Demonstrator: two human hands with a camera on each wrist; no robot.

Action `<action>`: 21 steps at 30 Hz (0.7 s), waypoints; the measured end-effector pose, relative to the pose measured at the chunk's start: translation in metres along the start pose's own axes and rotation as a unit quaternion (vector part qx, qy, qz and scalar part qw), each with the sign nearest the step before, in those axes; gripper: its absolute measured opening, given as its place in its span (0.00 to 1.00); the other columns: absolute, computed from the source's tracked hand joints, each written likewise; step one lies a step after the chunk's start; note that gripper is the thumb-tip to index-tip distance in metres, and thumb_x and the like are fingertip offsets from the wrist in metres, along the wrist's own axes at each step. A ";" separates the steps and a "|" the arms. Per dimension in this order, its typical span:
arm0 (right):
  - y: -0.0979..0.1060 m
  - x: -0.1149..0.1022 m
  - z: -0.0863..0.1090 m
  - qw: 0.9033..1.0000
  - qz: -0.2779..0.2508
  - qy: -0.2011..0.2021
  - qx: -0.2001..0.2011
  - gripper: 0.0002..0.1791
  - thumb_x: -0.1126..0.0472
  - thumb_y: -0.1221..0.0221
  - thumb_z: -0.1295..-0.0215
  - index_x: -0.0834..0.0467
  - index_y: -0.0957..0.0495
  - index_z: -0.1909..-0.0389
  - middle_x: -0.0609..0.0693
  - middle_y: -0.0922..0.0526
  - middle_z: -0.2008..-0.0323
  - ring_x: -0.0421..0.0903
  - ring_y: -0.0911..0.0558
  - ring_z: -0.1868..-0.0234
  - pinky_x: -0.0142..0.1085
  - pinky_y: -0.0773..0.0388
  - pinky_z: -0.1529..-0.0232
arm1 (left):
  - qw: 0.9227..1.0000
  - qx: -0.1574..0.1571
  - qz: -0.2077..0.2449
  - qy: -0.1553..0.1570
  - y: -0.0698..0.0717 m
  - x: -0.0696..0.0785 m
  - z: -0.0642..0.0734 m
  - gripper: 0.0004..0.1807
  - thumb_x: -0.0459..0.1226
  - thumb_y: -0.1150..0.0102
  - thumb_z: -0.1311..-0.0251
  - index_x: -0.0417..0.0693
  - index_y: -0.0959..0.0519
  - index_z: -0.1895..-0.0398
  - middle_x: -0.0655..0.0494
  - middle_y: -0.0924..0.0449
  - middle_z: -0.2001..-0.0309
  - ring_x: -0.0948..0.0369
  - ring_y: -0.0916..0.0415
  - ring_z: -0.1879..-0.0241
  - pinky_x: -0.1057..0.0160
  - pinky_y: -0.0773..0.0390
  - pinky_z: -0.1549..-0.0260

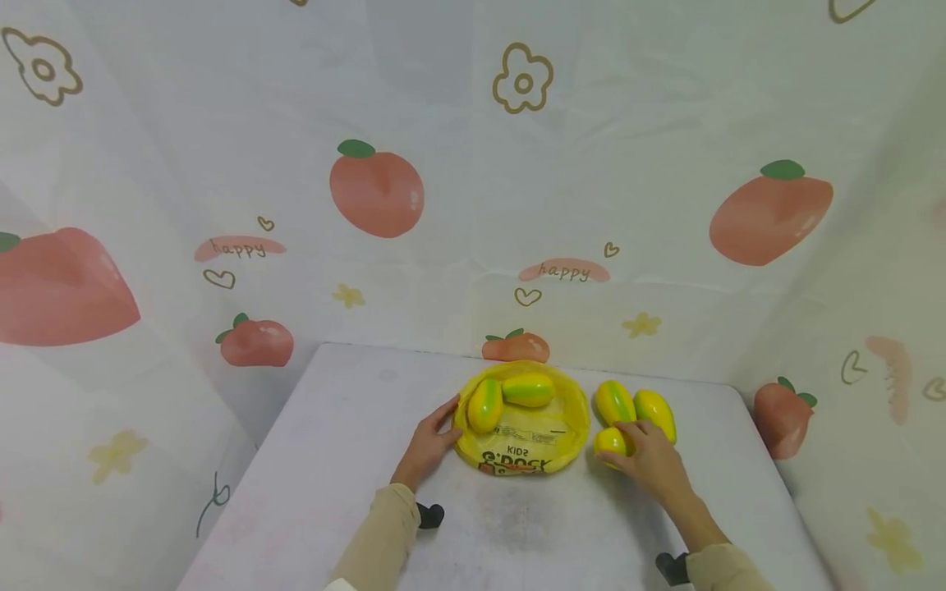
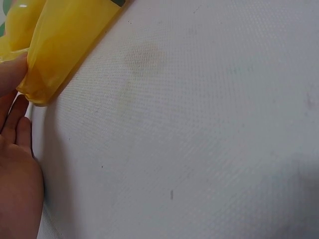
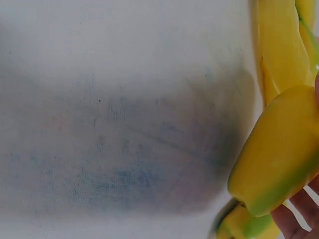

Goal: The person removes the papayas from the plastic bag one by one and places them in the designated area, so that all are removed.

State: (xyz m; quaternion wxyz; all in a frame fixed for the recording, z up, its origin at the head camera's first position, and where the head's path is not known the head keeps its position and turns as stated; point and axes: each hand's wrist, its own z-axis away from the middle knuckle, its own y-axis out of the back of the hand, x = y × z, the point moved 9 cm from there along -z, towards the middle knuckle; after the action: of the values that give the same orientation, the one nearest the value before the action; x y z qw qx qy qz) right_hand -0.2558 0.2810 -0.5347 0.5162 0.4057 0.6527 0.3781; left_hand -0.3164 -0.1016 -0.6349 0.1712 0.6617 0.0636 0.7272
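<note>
A yellow plastic bag [image 1: 565, 455] lies on the table with its rim rolled open and printing inside. Two yellow-green mangoes rest in it: one upright at the left [image 1: 484, 405], one lying across the back [image 1: 529, 390]. My left hand [image 1: 432, 443] pinches the bag's left rim, the thumb above and the fingers below in the left wrist view. To the right of the bag, my right hand [image 1: 654, 460] grips a mango [image 3: 279, 149], its end facing the bag. Just behind that hand are two more mangoes, one nearer the bag [image 1: 615, 402] and one farther right [image 1: 656, 414].
The white table [image 1: 517, 533] ends at a hanging cloth [image 1: 443, 312] printed with peaches, which stands behind it and along both sides. Black straps [image 1: 431, 516] show at the wrists beside beige sleeves [image 1: 380, 525].
</note>
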 end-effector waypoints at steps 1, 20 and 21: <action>0.000 0.000 0.000 1.000 -0.002 0.000 0.001 0.40 0.38 0.25 0.51 0.61 0.18 0.43 0.62 0.19 0.53 0.58 0.20 0.55 0.58 0.18 0.54 | 1.000 -0.001 0.002 -0.001 0.000 0.000 0.000 0.34 0.38 0.39 0.32 0.68 0.35 0.24 0.60 0.38 0.21 0.52 0.47 0.19 0.43 0.46 0.20; -0.012 0.006 0.001 1.000 -0.002 0.010 0.027 0.39 0.42 0.24 0.51 0.63 0.20 0.44 0.63 0.19 0.52 0.60 0.20 0.53 0.59 0.20 0.50 | 1.000 0.001 0.002 0.004 0.000 0.003 0.002 0.34 0.37 0.39 0.32 0.67 0.35 0.24 0.60 0.39 0.21 0.52 0.47 0.19 0.43 0.46 0.20; -0.012 0.006 0.001 1.000 -0.002 0.010 0.029 0.38 0.42 0.24 0.51 0.63 0.20 0.44 0.63 0.19 0.52 0.61 0.20 0.52 0.59 0.21 0.49 | 1.000 0.000 0.005 0.005 0.000 0.003 0.002 0.34 0.37 0.39 0.32 0.67 0.35 0.24 0.60 0.39 0.21 0.51 0.47 0.19 0.43 0.46 0.20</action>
State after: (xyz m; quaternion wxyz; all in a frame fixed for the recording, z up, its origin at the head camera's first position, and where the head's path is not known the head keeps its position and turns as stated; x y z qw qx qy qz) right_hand -0.2578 0.2824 -0.5477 0.4985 0.4156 0.6691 0.3620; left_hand -0.3145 -0.1011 -0.6317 0.1670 0.6587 0.0611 0.7311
